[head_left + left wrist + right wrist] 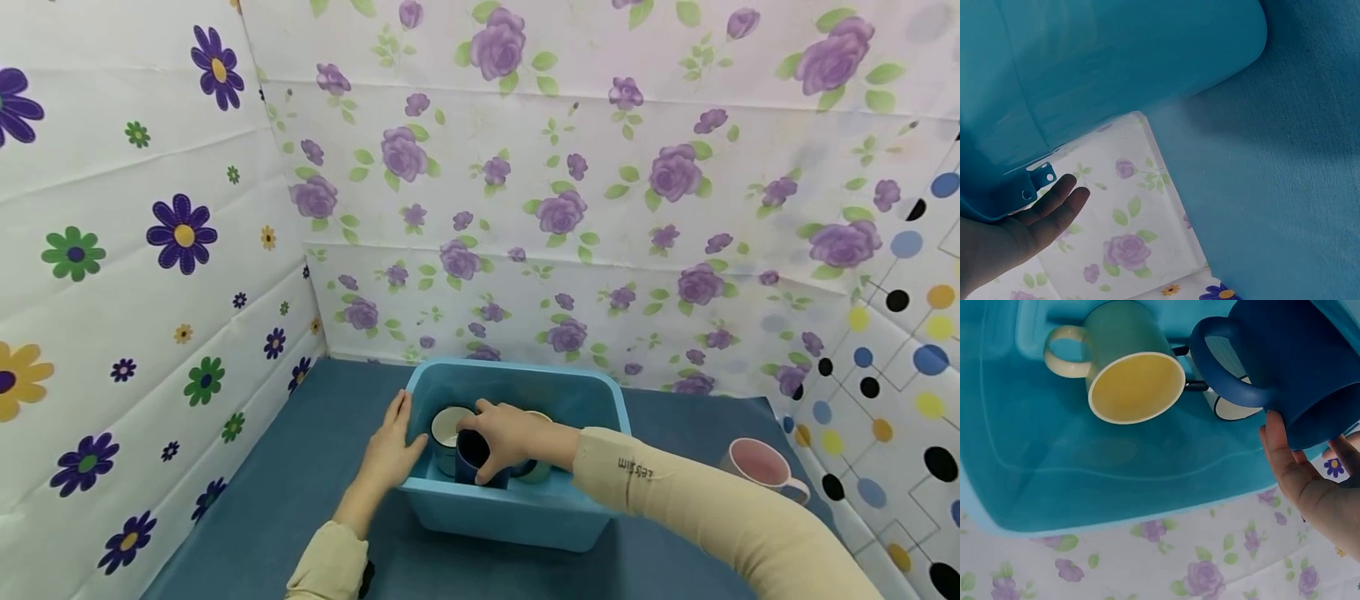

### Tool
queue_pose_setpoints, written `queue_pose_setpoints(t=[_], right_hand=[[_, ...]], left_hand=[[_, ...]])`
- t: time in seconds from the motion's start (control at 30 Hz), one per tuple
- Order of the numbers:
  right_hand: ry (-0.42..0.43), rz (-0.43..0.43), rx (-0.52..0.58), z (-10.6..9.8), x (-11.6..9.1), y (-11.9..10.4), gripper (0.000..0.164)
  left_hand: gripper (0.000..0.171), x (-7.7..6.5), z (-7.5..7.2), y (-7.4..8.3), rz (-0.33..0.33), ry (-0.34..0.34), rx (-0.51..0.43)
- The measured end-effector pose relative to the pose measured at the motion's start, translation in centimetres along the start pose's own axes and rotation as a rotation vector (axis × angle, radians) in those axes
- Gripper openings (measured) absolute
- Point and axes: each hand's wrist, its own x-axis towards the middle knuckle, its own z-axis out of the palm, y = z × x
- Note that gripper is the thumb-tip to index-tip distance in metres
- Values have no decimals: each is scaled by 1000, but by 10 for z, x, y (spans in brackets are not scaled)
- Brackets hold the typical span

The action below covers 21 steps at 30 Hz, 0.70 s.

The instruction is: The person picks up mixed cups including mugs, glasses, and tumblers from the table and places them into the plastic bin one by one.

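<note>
A light blue plastic tub (517, 517) stands on the table with several mugs inside. My right hand (506, 433) grips a dark blue mug (471, 454) at its rim, fingers and thumb on opposite sides; in the right wrist view this mug (1297, 362) is tilted. Beside it is a white-lined mug (448, 422) with a dark rim, partly hidden. A green mug (1125, 331) with a yellow inside and cream handle sits at the tub's right, mostly behind my right wrist in the head view. My left hand (388, 454) rests on the tub's left rim, fingers fairly straight.
A pink mug (761, 462) with a white handle stands on the blue tablecloth (277, 500), right of the tub and close to my right sleeve. Flower-patterned sheets (480, 208) form the back and left walls; a dotted sheet (892, 375) is at the right.
</note>
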Motion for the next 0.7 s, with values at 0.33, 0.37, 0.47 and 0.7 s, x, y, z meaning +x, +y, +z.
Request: queue_pose_setpoints(t=[0.33, 0.37, 0.47, 0.7], right_hand=[[-11, -2, -16, 12, 14, -5, 65], [-11, -5, -21, 12, 16, -6, 65], [-7, -9, -36, 14, 20, -7, 65], [-2, -26, -51, 23, 27, -9, 65]], left_hand=[[72, 2, 0, -3, 14, 1, 10], [71, 2, 0, -3, 15, 2, 14], [72, 2, -1, -3, 12, 1, 22], [73, 2, 1, -1, 6, -5, 18]])
